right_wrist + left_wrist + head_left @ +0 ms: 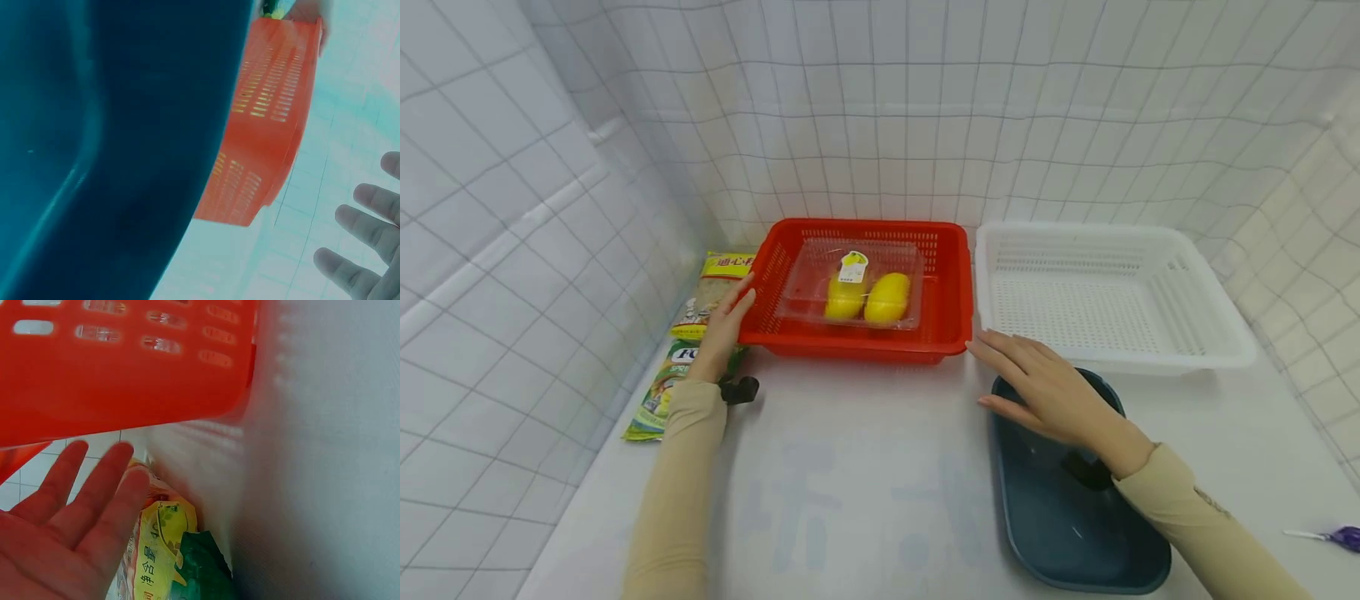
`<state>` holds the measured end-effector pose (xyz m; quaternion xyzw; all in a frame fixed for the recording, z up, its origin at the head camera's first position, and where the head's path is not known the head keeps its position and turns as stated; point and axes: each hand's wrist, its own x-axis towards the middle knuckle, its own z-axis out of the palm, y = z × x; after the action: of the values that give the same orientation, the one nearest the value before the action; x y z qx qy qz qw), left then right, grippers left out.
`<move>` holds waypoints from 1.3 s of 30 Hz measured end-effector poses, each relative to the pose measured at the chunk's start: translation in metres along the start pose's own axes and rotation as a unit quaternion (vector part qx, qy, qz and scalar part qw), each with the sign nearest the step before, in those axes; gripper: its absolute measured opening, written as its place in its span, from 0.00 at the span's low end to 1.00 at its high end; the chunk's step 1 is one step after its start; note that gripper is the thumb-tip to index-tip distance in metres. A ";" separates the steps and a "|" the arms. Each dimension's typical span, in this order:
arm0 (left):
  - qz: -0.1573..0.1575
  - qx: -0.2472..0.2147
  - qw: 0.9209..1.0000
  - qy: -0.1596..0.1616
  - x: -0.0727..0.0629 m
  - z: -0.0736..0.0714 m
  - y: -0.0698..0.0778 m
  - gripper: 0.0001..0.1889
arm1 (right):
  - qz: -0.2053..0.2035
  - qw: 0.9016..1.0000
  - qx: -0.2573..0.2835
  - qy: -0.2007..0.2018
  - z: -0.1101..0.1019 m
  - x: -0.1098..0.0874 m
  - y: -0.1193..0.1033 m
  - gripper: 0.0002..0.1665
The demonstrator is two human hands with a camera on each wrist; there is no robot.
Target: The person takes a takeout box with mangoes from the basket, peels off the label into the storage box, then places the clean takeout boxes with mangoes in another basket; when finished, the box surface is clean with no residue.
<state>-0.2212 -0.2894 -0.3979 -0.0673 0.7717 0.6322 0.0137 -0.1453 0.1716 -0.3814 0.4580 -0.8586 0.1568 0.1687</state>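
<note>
A red plastic basket [850, 348] holds a clear plastic box [805, 287] with two yellow fruits [887, 298] and a label. My left hand [718, 333] is beside the basket's left side, its fingers extended near the rim; whether they touch it I cannot tell. In the left wrist view those fingers [94, 487] look straight, with nothing between them. Over a dark blue bin [1075, 533] hovers my right hand [1052, 392], fingers outstretched near the basket's front right corner. The right wrist view shows its fingertips [369, 194] spread, with nothing held.
A white slotted basket [1217, 346] stands right of the red one. Two food bags, one yellow-and-clear [696, 308] and one green [662, 396], lie at the left. A purple-wrapped lollipop [1347, 537] lies at the right edge. White gridded walls [880, 108] enclose the table.
</note>
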 end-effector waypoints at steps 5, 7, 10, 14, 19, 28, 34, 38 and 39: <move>0.013 -0.050 0.999 -0.011 0.005 -0.002 -0.010 0.27 | -0.009 1.000 0.007 -0.011 0.003 0.016 0.003 0.41; 0.012 -0.077 0.997 -0.016 0.003 -0.001 -0.007 0.26 | -0.008 1.000 0.010 -0.010 0.003 0.024 0.006 0.41; 0.013 -0.102 0.994 -0.022 0.000 0.000 -0.004 0.26 | -0.003 1.000 0.018 0.003 0.002 0.037 0.010 0.40; 0.014 -0.128 0.991 -0.024 0.000 0.001 -0.005 0.26 | 0.022 0.999 0.032 0.024 0.000 0.055 0.017 0.37; 0.019 -0.140 0.990 -0.020 0.001 0.002 -0.013 0.26 | 0.100 0.990 0.092 0.035 0.002 0.078 0.030 0.34; 0.004 -0.111 0.994 -0.019 -0.001 -0.001 -0.019 0.25 | 0.256 0.935 0.245 0.019 0.024 0.133 0.048 0.37; 0.001 -0.142 0.989 -0.031 0.003 0.000 -0.016 0.26 | 0.350 0.888 0.293 -0.055 0.038 0.160 0.052 0.51; 0.003 -0.144 0.989 -0.028 0.004 -0.001 -0.015 0.25 | 0.401 0.845 0.338 -0.103 0.046 0.171 0.054 0.59; 0.003 -0.144 0.989 -0.028 0.004 -0.002 -0.015 0.25 | 0.412 0.834 0.348 -0.113 0.048 0.173 0.055 0.61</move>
<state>-0.2228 -0.2942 -0.4128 -0.0483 0.6723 0.7383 0.0233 -0.2889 0.0534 -0.3553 0.1045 -0.8695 0.4479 -0.1801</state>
